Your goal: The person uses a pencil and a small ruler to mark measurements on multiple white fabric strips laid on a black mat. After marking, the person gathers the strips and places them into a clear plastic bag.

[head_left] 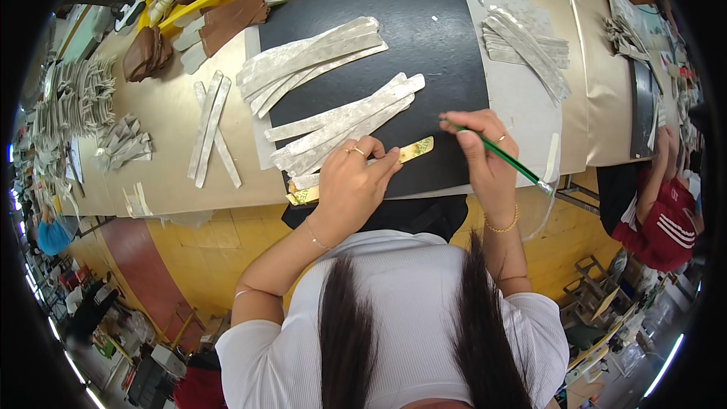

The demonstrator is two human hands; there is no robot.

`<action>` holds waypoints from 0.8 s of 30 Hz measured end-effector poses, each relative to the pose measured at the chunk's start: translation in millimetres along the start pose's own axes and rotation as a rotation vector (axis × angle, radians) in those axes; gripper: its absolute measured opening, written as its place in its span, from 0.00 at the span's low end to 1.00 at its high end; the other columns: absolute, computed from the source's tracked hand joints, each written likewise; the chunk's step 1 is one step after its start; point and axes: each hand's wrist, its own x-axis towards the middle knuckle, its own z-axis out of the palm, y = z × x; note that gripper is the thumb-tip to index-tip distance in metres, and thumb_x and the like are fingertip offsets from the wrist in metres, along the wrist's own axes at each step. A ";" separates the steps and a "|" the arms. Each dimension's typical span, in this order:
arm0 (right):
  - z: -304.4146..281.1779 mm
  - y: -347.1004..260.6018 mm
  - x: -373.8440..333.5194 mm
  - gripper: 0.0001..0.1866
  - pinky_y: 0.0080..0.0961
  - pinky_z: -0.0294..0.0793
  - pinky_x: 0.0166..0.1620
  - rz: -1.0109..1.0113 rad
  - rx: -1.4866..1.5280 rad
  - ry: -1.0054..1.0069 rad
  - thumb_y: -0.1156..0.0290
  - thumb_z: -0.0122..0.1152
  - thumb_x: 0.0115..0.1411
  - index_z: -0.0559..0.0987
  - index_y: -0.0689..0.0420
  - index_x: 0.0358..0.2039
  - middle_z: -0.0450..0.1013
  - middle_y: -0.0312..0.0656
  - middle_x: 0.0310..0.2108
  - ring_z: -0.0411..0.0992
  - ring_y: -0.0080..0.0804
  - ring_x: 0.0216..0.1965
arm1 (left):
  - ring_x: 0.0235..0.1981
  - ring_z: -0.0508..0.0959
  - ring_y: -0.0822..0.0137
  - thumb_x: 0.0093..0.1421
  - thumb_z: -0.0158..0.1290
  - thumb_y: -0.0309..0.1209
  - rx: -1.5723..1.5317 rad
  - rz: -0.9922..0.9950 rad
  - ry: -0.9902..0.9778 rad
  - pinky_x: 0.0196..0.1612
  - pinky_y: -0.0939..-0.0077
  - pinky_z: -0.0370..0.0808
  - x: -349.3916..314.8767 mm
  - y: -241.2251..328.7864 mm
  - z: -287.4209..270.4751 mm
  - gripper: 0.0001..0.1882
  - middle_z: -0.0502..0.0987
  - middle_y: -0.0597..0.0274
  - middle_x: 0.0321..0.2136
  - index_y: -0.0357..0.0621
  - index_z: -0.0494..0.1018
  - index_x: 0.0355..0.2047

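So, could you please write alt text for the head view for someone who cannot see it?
A person's left hand rests on a narrow yellow patterned strip on a flat black rectangular mat, while the right hand holds a slim green pencil-like tool. Flat pale grey strips lie in loose piles beyond.

One wide fisheye view looks steeply down from the wearer's head, close over a white, ribbed, short-sleeved shirt (413,295), its top facing across a long, gold-tan covered counter (606,121), whose near edge bows through mid-picture.
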 end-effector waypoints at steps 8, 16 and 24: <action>23.3 6.2 -14.6 0.12 0.22 0.72 0.35 0.146 -0.086 -0.228 0.69 0.56 0.72 0.84 0.63 0.40 0.76 0.39 0.31 0.73 0.23 0.31 | 0.26 0.74 0.64 0.52 0.69 0.30 -0.036 -0.035 0.021 0.30 0.69 0.71 0.0 0.2 2.0 0.11 0.75 0.66 0.29 0.45 0.85 0.36; 27.9 5.6 -13.1 0.11 0.28 0.73 0.34 0.126 -0.114 -0.220 0.67 0.59 0.70 0.80 0.63 0.35 0.76 0.43 0.30 0.75 0.36 0.30 | 0.29 0.78 0.62 0.50 0.69 0.30 -0.086 -0.094 0.016 0.32 0.67 0.74 -1.0 -0.1 -1.1 0.11 0.76 0.64 0.29 0.42 0.84 0.34; 27.1 -5.0 -9.3 0.09 0.25 0.77 0.38 0.065 -0.178 -0.293 0.69 0.63 0.67 0.82 0.63 0.38 0.81 0.45 0.34 0.80 0.34 0.33 | 0.24 0.74 0.64 0.51 0.69 0.29 -0.092 -0.122 0.018 0.30 0.69 0.73 0.0 2.2 0.0 0.09 0.75 0.64 0.31 0.41 0.84 0.32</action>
